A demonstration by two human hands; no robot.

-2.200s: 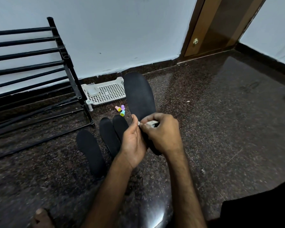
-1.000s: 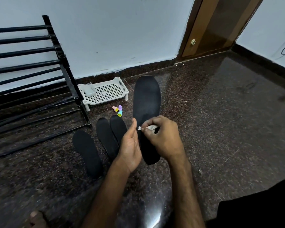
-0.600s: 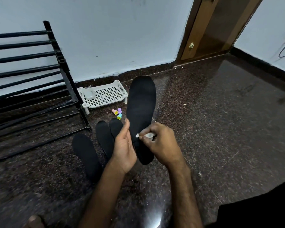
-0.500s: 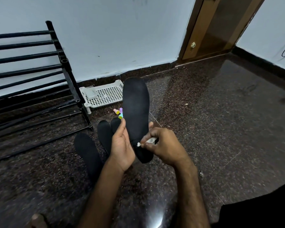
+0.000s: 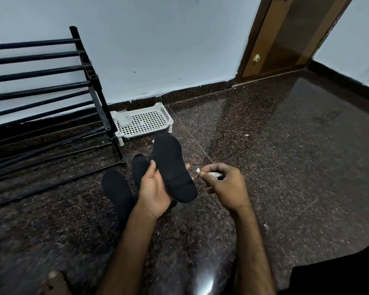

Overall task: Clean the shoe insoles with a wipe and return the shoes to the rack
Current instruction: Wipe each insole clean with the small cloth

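Two hands at work. Left hand (image 5: 156, 186) lay palm-up, thumb curled over the edge of the insole (image 5: 173, 167), cradling it above the floor (image 5: 285, 167). Right hand (image 5: 224, 186) pinched a crumpled white wipe (image 5: 213, 174) just beside the insole, not touching it. Judged best: brace the heel from beneath and wipe in long strokes toward the toe. At least two other insoles (image 5: 117, 192) lay on the floor near the black rack (image 5: 51, 99). No shoes visible.
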